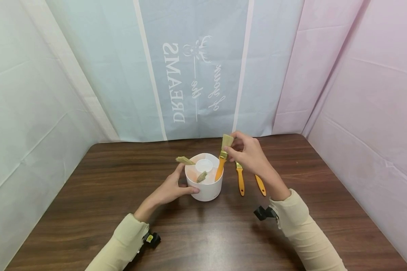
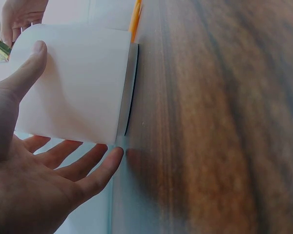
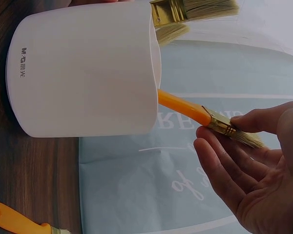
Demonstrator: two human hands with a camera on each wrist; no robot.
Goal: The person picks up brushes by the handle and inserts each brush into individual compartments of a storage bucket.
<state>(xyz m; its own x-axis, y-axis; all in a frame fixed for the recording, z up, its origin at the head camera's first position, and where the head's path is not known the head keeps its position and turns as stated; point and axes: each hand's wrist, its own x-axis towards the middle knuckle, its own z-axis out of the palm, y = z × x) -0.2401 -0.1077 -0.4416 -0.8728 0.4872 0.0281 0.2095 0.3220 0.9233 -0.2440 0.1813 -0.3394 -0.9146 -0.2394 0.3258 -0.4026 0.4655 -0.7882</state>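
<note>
A round white desk organizer [image 1: 206, 192] with a small round middle cup stands on the table. My left hand [image 1: 167, 188] holds its left side, thumb at the front and fingers around the far side. With thumb and fingers, my right hand [image 1: 252, 153] pinches a paintbrush [image 3: 185, 108] near its gold ferrule, bristles up. The orange handle of that brush reaches down inside the organizer's right rim. Two more brushes stand in the organizer: one leans out left with its bristles [image 1: 184, 160] over the rim, and another shows its bristles [image 1: 201, 177] at the front.
Two orange-handled brushes lie right of the organizer: the nearer brush [image 1: 240, 181] and another brush [image 1: 260, 185], partly hidden by my right hand and forearm. The brown wooden table [image 1: 207, 241] meets a printed blue curtain [image 1: 203, 75] at the back, with pale cloth at both sides.
</note>
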